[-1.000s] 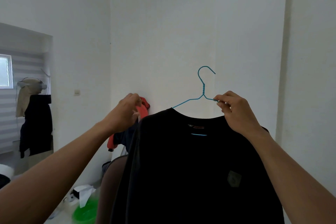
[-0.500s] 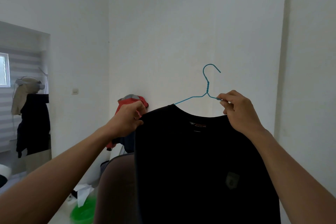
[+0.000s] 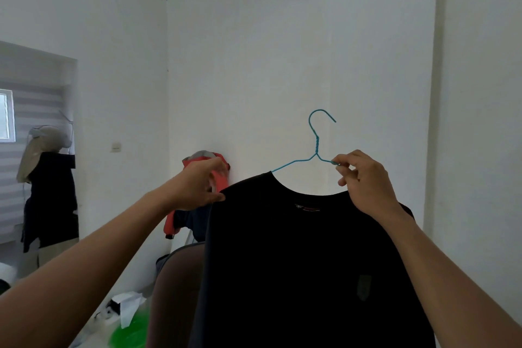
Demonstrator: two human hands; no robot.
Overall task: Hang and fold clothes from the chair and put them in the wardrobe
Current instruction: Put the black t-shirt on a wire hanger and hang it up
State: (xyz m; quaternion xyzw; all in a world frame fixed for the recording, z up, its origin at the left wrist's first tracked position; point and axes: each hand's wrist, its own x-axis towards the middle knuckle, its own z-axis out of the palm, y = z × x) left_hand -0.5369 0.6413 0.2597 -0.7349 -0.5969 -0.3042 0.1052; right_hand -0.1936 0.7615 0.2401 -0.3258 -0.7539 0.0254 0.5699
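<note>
Brown chair (image 3: pixel 175 291) (half hidden) behind black shirt (image 3: pixel 296 263) | red jacket (image 3: pixel 172 219) | blue hanger (image 3: pixel 317 144)

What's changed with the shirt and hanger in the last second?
The left hand has slid slightly down, tugging the shoulder of the black shirt lower; the bottom bar of the blue hanger, visible inside the collar before, is now covered. The right hand still pinches the hanger.

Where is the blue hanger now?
Head view, right of centre: the blue hanger rises from the collar of the black shirt, pinched by the right hand.
</note>
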